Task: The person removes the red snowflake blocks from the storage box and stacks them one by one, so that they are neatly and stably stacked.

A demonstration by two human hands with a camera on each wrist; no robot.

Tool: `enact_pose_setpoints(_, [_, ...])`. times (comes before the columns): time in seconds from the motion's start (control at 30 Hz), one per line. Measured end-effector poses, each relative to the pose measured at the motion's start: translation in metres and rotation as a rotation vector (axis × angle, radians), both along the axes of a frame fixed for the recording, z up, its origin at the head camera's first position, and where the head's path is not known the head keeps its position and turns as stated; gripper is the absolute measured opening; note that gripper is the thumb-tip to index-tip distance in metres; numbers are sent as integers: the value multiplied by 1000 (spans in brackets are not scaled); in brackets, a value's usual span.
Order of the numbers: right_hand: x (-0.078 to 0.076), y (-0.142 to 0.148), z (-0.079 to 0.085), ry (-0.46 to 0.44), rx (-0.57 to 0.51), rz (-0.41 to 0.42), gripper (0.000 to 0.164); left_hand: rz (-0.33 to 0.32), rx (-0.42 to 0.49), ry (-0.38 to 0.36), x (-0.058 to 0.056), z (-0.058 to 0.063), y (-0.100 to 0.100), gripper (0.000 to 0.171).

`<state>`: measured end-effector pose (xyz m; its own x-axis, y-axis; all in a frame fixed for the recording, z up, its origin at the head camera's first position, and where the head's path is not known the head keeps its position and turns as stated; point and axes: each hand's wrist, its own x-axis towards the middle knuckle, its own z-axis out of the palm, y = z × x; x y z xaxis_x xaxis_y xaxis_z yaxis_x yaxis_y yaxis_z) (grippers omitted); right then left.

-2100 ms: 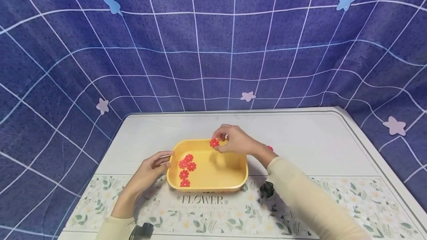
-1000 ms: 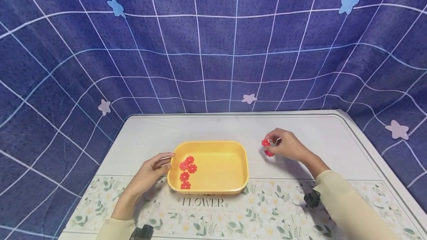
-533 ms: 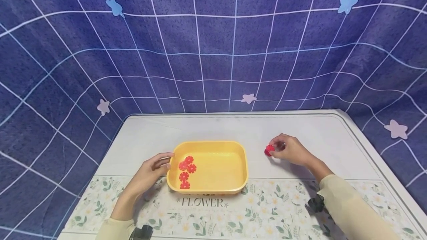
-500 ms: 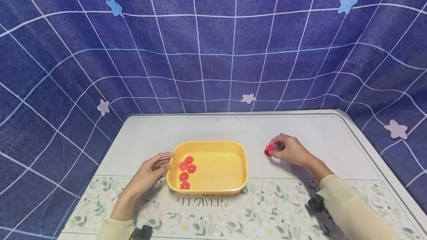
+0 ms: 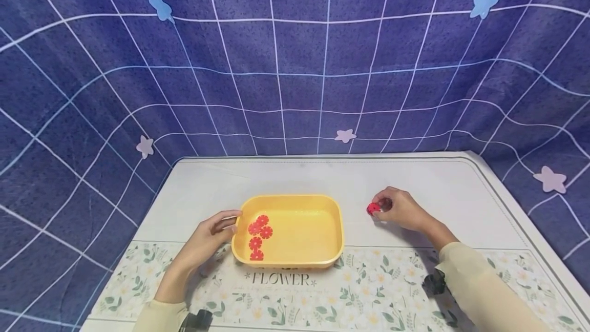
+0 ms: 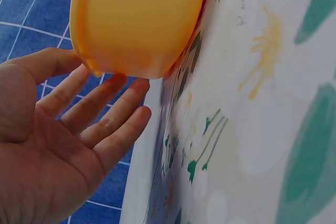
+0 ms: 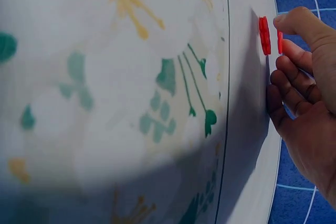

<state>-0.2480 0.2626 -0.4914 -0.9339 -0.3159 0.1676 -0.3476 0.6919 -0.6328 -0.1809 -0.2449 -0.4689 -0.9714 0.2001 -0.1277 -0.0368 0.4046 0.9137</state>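
A yellow tray (image 5: 301, 242) stands on the table, with several red flower-shaped discs (image 5: 266, 232) along its left side. My left hand (image 5: 207, 240) rests against the tray's left end. In the left wrist view its relaxed fingers (image 6: 107, 121) touch the tray's end. Right of the tray, my right hand (image 5: 400, 210) pinches a red flower-shaped disc (image 7: 280, 42) between thumb and fingers. Just below it, apart by a small gap in the right wrist view, is another red flower-shaped disc (image 7: 265, 35) close to the table. From the head view the two overlap.
The table (image 5: 438, 178) has a white back part and a floral cloth strip (image 5: 369, 301) in front, printed FLOWER. A blue gridded curtain (image 5: 299, 65) with stars hangs behind and at both sides. A dark wrist device (image 5: 433, 283) sits under the right cuff.
My right hand has moved right from above the tray, still pinching a red disc, then lowered it over the disc on the table. My left hand has stayed at the tray.
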Motion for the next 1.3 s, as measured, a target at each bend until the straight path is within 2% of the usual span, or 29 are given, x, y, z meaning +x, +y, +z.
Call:
enact_pose_setpoints(0.6, [-4,-3,0,27,60,-6,28,0,-16,16,-1,-1,1,45])
enact_pose_setpoints(1.3, [-6,-4,-3,41,55,-13,25,-11,-10,26,-1,-3,-1,45])
